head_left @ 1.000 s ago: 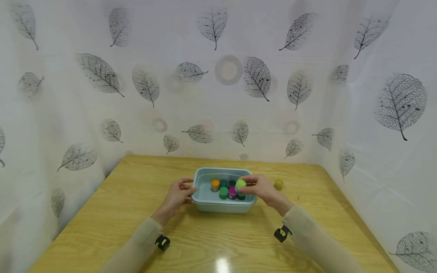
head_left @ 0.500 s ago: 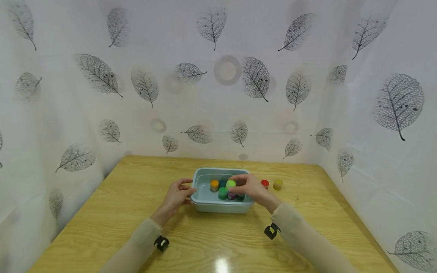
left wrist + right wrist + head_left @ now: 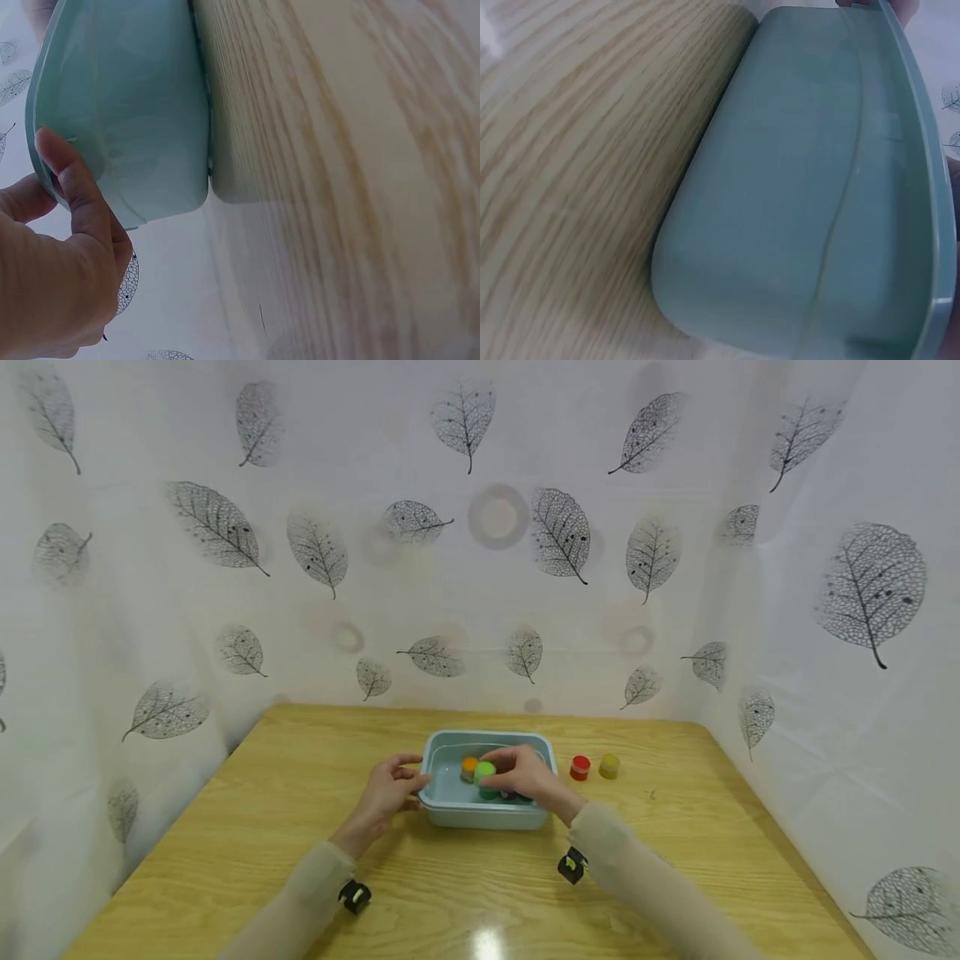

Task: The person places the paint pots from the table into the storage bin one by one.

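A pale blue-green plastic bin (image 3: pixel 487 819) stands on the table with small lidded paint jars inside. My left hand (image 3: pixel 386 793) grips its left end, thumb and fingers at the rim; the left wrist view shows that hand (image 3: pixel 71 259) against the bin wall (image 3: pixel 142 112). Inside the bin, my right hand (image 3: pixel 528 777) pinches a jar with a light green lid (image 3: pixel 485 772). An orange-lidded jar (image 3: pixel 469 766) is just left of it, and a darker green jar (image 3: pixel 489 794) shows below. The right hand covers most other jars. In the right wrist view the bin's side (image 3: pixel 765 180) hides the jars.
A red jar (image 3: pixel 580 768) and a yellow jar (image 3: pixel 609 766) stand side by side on the wooden table (image 3: pixel 450 893), right of the bin. Behind the table hangs a white curtain (image 3: pixel 480 602) with a leaf print.
My right hand has moved left across the bin with the light green-lidded jar, from the right end toward the orange-lidded jar. The red jar is now uncovered. The left hand stays at the rim.
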A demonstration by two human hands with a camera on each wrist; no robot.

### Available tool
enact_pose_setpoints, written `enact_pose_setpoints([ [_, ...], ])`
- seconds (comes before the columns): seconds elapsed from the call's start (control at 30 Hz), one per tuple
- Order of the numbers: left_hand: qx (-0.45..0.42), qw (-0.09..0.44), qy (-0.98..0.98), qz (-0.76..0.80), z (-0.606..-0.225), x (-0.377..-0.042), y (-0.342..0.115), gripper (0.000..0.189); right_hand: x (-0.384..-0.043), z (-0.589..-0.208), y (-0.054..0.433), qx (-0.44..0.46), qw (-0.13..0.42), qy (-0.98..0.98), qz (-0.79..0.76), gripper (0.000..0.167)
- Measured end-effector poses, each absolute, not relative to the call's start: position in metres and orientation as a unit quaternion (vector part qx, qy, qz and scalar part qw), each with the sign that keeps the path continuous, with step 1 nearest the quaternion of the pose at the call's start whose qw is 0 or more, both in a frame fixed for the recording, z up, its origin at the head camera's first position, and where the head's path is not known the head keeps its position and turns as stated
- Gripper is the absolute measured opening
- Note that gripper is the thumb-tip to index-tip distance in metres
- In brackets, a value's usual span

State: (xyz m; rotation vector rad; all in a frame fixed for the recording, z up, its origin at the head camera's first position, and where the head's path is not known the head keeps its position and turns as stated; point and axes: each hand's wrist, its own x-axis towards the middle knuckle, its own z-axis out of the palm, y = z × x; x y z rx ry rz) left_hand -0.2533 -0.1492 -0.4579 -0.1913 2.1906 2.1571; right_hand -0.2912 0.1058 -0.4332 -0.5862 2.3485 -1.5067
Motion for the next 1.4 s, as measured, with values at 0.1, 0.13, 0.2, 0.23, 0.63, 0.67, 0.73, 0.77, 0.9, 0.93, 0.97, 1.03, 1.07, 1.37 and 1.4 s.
enact_pose_setpoints([
  [0.1, -0.063, 0.031, 0.71, 0.7, -0.458, -0.254, -0.148, 0.045, -0.293, -0.434, 0.103, -0.2, 0.142, 0.819, -0.518, 0.043],
  [0.13, -0.063, 0.03, 0.711, 0.7, -0.457, -0.254, -0.148, 0.045, -0.294, -0.435, 0.102, -0.199, 0.142, 0.82, -0.517, 0.043],
  [0.2, -0.067, 0.031, 0.711, 0.699, -0.457, -0.255, -0.147, 0.045, -0.295, -0.434, 0.1, -0.196, 0.142, 0.824, -0.512, 0.044],
  [0.23, -0.068, 0.031, 0.711, 0.699, -0.457, -0.255, -0.147, 0.045, -0.295, -0.434, 0.099, -0.196, 0.143, 0.825, -0.51, 0.044],
  [0.63, -0.068, 0.031, 0.713, 0.697, -0.453, -0.25, -0.145, 0.047, -0.305, -0.446, 0.079, -0.207, 0.119, 0.851, -0.468, 0.043],
  [0.67, -0.068, 0.03, 0.714, 0.697, -0.453, -0.25, -0.145, 0.047, -0.306, -0.447, 0.078, -0.208, 0.117, 0.852, -0.466, 0.042],
  [0.73, -0.068, 0.03, 0.713, 0.697, -0.454, -0.249, -0.145, 0.047, -0.308, -0.45, 0.076, -0.21, 0.113, 0.853, -0.464, 0.042],
  [0.77, -0.068, 0.029, 0.713, 0.697, -0.454, -0.249, -0.145, 0.047, -0.308, -0.451, 0.075, -0.211, 0.11, 0.855, -0.461, 0.042],
  [0.9, -0.071, 0.031, 0.714, 0.695, -0.456, -0.251, -0.146, 0.047, -0.309, -0.451, 0.071, -0.211, 0.109, 0.861, -0.45, 0.043],
  [0.93, -0.072, 0.032, 0.715, 0.695, -0.456, -0.252, -0.146, 0.047, -0.31, -0.451, 0.07, -0.212, 0.11, 0.862, -0.446, 0.043],
  [0.97, -0.072, 0.034, 0.715, 0.695, -0.456, -0.252, -0.147, 0.048, -0.31, -0.451, 0.07, -0.212, 0.112, 0.862, -0.446, 0.043],
  [1.03, -0.072, 0.037, 0.715, 0.695, -0.45, -0.249, -0.146, 0.048, -0.31, -0.45, 0.069, -0.211, 0.111, 0.865, -0.442, 0.043],
  [1.07, -0.071, 0.038, 0.715, 0.694, -0.449, -0.249, -0.146, 0.048, -0.31, -0.45, 0.069, -0.21, 0.11, 0.867, -0.439, 0.043],
  [1.37, -0.074, 0.027, 0.716, 0.694, -0.455, -0.253, -0.145, 0.045, -0.309, -0.444, 0.068, -0.194, 0.102, 0.89, -0.399, 0.041],
  [1.4, -0.071, 0.026, 0.715, 0.695, -0.455, -0.252, -0.145, 0.045, -0.309, -0.444, 0.068, -0.195, 0.102, 0.892, -0.396, 0.041],
])
